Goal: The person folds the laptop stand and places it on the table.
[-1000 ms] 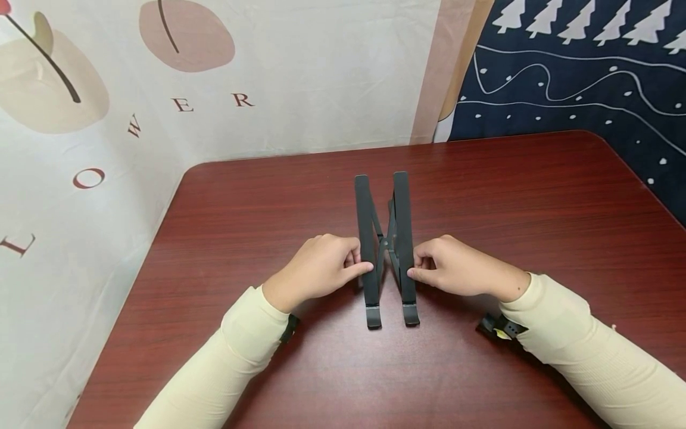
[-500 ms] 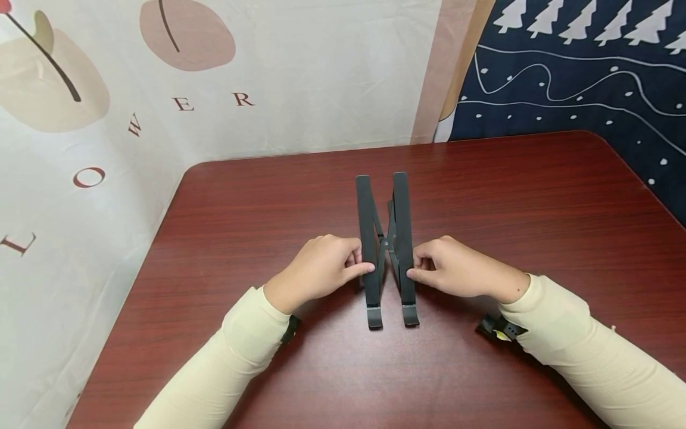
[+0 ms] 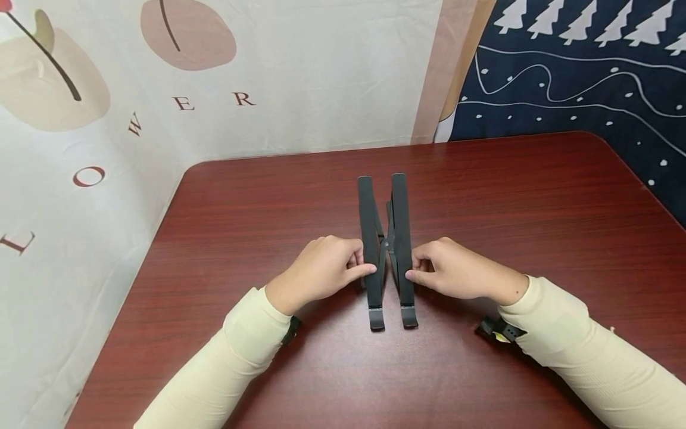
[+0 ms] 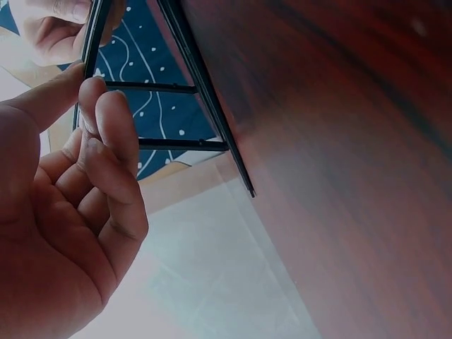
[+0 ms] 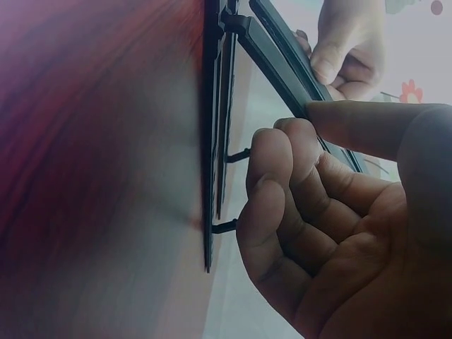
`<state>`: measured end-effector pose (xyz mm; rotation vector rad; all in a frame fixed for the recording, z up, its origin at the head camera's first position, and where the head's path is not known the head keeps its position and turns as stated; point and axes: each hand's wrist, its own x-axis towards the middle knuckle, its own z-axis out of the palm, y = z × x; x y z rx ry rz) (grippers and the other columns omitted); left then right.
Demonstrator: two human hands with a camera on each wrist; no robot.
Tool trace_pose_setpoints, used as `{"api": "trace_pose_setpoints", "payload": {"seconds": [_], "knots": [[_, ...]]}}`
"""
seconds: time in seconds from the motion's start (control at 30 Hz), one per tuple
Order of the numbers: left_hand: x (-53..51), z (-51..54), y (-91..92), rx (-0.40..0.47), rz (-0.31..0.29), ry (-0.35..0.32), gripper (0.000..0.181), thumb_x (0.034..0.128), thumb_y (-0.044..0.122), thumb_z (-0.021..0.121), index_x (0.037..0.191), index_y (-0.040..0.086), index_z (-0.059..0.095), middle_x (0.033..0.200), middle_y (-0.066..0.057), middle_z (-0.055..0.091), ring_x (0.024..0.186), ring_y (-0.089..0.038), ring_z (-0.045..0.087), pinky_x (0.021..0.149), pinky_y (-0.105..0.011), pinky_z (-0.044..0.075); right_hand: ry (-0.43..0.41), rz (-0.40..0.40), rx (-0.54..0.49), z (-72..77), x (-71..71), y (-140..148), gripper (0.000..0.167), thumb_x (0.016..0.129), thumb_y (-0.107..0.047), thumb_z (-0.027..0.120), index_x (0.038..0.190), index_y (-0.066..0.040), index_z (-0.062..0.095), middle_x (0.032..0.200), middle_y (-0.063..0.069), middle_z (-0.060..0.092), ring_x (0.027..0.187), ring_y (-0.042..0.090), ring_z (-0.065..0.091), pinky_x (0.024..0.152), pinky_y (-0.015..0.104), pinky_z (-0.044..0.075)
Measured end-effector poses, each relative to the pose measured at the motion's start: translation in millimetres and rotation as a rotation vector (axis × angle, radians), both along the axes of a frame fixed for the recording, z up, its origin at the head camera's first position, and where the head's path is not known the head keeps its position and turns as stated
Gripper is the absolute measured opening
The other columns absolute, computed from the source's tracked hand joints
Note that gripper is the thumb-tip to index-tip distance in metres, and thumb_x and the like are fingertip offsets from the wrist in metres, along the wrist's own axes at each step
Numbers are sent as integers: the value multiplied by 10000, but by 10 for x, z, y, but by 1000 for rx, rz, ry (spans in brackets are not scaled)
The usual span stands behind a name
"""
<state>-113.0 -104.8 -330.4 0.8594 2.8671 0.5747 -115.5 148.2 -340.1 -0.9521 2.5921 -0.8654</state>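
A black folding laptop stand (image 3: 401,232) stands on the table in the middle of the head view, its two long rails nearly parallel and joined by crossed bars. On its left rail, my left hand (image 3: 329,268) pinches the edge, thumb on top and fingers curled beneath. The right hand (image 3: 452,268) grips the right rail in the same way. In the left wrist view, thin struts link the raised rail to the base bar (image 4: 212,113). The right wrist view shows curled fingers (image 5: 265,152) under the rail, with the base bars (image 5: 210,141) along the tabletop.
The reddish-brown wooden table (image 3: 257,208) has rounded far corners. Behind it hang a pale printed cloth (image 3: 332,71) and a dark blue cloth (image 3: 563,83) with white trees. A black strap (image 3: 501,329) is at the right wrist.
Both hands have moved slightly toward each other, and the stand's two rails are a little closer together. The grip on each rail stays the same.
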Motion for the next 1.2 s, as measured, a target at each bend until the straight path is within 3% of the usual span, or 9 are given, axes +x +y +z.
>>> {"api": "trace_pose_setpoints", "payload": {"seconds": [1.2], "knots": [[23, 3, 26, -10, -7, -4, 268, 892, 390, 736, 746, 205, 609, 594, 123, 555, 534, -35, 484, 548, -242, 406, 18, 11, -9, -17, 21, -21, 328, 902, -150, 711, 628, -185, 534, 554, -129, 408, 506, -13, 362, 491, 190, 311]]}}
